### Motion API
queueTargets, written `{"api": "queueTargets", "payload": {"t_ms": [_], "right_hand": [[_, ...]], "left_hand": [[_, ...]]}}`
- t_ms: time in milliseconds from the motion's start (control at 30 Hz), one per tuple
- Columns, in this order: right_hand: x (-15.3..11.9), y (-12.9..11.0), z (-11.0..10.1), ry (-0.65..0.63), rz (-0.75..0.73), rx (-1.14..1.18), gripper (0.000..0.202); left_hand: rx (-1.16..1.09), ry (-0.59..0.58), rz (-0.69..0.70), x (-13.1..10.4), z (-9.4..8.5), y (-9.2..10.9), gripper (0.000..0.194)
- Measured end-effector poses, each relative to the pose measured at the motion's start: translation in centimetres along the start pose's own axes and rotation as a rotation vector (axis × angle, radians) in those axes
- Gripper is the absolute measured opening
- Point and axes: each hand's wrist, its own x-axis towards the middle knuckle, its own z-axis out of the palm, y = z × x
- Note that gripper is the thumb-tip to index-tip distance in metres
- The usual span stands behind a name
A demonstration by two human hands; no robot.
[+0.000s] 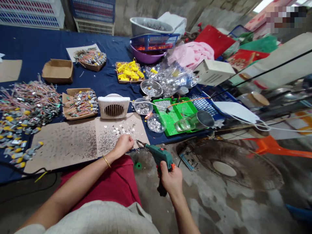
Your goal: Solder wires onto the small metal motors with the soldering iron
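Observation:
My right hand (172, 177) is wrapped round the handle of a green soldering gun (159, 154), held past the table's front edge. Its dark tip points left, close to the fingers of my left hand (123, 144). Those fingers are pinched together over the front of a cardboard sheet (104, 136); what they hold is too small to make out. Small metal pieces (125, 126) and dark specks lie scattered on the cardboard behind this hand. A white-framed fan (114, 108) stands at the cardboard's back edge.
Wired motors (31, 100) are heaped at left, beside a cardboard box of more (83, 102). Bowls of metal bits (156, 123) and green baskets (170, 126) stand at right. Behind are yellow parts (130, 71) and stacked basins (151, 27). A fan guard (263, 175) lies on the floor.

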Motion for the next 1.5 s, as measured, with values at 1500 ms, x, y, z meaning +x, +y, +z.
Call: {"api": "queueTargets", "payload": {"t_ms": [1500], "right_hand": [[-0.5, -2.1, -0.7, 0.075, 0.043, -0.049, 0.059]], "left_hand": [[-0.101, -0.083, 0.001, 0.4, 0.1, -0.5, 0.016]]}}
